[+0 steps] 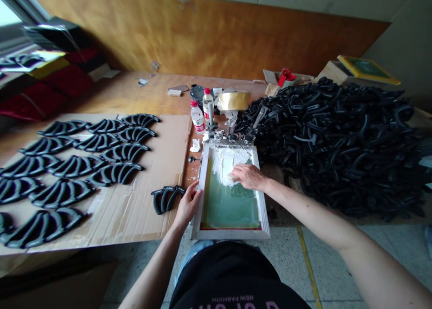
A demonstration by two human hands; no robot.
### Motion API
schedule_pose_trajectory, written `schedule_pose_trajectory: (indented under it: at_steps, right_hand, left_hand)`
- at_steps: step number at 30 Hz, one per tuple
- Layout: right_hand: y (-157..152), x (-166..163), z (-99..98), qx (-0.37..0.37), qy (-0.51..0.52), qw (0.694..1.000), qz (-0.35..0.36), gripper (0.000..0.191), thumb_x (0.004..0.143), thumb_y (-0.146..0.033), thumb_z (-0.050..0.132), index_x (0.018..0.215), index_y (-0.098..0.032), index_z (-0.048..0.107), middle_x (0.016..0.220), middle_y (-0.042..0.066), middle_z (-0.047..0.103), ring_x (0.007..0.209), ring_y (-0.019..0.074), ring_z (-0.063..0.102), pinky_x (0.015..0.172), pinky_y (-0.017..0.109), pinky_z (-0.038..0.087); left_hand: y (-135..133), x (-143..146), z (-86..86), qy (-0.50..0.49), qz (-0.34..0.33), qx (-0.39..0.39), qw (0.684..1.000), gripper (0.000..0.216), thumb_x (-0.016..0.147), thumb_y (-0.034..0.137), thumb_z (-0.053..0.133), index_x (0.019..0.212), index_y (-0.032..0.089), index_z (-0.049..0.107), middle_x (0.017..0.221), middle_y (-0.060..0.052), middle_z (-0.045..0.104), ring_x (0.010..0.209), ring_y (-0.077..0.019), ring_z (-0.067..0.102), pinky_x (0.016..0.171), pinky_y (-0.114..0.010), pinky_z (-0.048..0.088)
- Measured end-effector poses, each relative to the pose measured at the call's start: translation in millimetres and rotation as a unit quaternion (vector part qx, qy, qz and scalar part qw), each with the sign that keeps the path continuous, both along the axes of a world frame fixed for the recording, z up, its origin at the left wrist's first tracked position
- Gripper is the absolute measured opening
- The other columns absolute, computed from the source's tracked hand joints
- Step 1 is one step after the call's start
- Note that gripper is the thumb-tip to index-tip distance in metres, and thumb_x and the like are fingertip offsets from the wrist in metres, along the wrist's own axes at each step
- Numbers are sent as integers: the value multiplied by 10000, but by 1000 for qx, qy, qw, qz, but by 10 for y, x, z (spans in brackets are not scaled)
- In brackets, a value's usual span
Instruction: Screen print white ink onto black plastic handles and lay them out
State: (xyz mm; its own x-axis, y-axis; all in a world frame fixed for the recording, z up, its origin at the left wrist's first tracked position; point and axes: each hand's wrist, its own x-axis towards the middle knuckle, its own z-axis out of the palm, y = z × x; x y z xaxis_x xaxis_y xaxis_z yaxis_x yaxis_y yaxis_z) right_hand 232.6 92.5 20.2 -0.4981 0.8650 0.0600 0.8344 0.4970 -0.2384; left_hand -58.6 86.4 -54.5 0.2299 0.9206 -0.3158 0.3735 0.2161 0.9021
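Note:
A silver-framed printing screen (pixel 265 219) with green mesh lies flat at the table's front edge, white ink (pixel 227 161) smeared over its far half. My right hand (pixel 249 177) rests on the mesh at the edge of the ink, fingers curled on a squeegee that is mostly hidden under the hand. My left hand (pixel 189 203) grips the frame's left rail. A black curved plastic part (pixel 166 197) lies on the cardboard just left of that hand.
Rows of black curved parts (pixel 77 165) cover a cardboard sheet (pixel 135 219) at the left. A large heap of the same black parts (pixel 337 142) fills the right. Two small bottles (pixel 197 116), a tape roll (pixel 233 100) and clamps stand behind the screen.

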Motion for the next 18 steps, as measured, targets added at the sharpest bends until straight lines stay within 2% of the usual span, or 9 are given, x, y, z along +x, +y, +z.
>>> schedule_pose_trajectory:
  at_steps: [1, 3, 6, 9, 11, 13, 16, 18]
  right_hand:
    - [-20, 12, 32, -12, 9, 1000, 14, 119, 796, -80, 612, 857, -180, 631, 865, 37, 660, 834, 185, 590, 701, 261, 393]
    - [-8, 11, 52, -14, 32, 999, -5, 68, 804, -127, 636, 819, -193, 631, 823, 21, 651, 793, 177, 580, 671, 257, 380]
    - [-11, -23, -41, 45, 48, 996, -52, 92, 826, -108, 599, 851, -185, 644, 860, 46, 652, 851, 196, 572, 719, 277, 399]
    - [-111, -24, -142, 68, 41, 997, -21, 155, 827, -67, 572, 915, -168, 651, 916, 69, 666, 916, 208, 576, 788, 295, 419]
    - [-120, -8, -122, 54, 51, 997, -22, 108, 851, -133, 604, 935, -178, 655, 914, 58, 678, 903, 200, 595, 788, 287, 430]
    - [0, -5, -27, 40, 69, 994, -69, 131, 864, -246, 647, 989, -206, 659, 938, 39, 692, 880, 190, 617, 769, 275, 442]
    - [359, 8, 188, 34, 69, 980, -183, 397, 846, -346, 685, 1228, -280, 600, 1064, 27, 702, 900, 194, 641, 769, 273, 457]
    - [577, 107, 334, 33, 47, 965, -255, 563, 840, -363, 687, 1370, -320, 501, 1068, 28, 711, 894, 206, 652, 776, 283, 465]
  left_hand:
    - [-2, 6, 18, -3, 0, -1, 1000, 626, 828, 566, 543, 1341, 209, 526, 834, -24, 668, 747, -184, 618, 639, -265, 465]
    - [-6, 15, 64, -13, 1, -3, 1000, 631, 823, 563, 551, 1339, 201, 525, 820, -20, 661, 729, -179, 611, 630, -263, 461]
    - [-16, 25, 149, -31, 3, -9, 999, 658, 805, 568, 573, 1346, 197, 516, 798, -8, 653, 698, -170, 602, 611, -255, 449]
    - [-25, 32, 232, -42, 7, -16, 999, 680, 784, 581, 594, 1342, 200, 518, 751, 14, 633, 649, -153, 578, 579, -241, 423]
    - [-29, 36, 293, -46, 13, -19, 999, 684, 765, 589, 611, 1324, 202, 537, 731, 24, 623, 630, -142, 565, 566, -232, 411]
    - [-28, 37, 383, -51, 17, -28, 998, 714, 743, 603, 625, 1328, 204, 534, 701, 34, 615, 590, -129, 544, 535, -223, 392]
    - [-13, 23, 595, -68, 14, -51, 996, 762, 728, 624, 638, 1358, 216, 511, 700, 30, 634, 557, -122, 529, 498, -213, 364]
    - [14, 12, 777, -80, 14, -45, 996, 706, 732, 643, 631, 1284, 204, 587, 769, 3, 672, 601, -131, 554, 520, -219, 388]
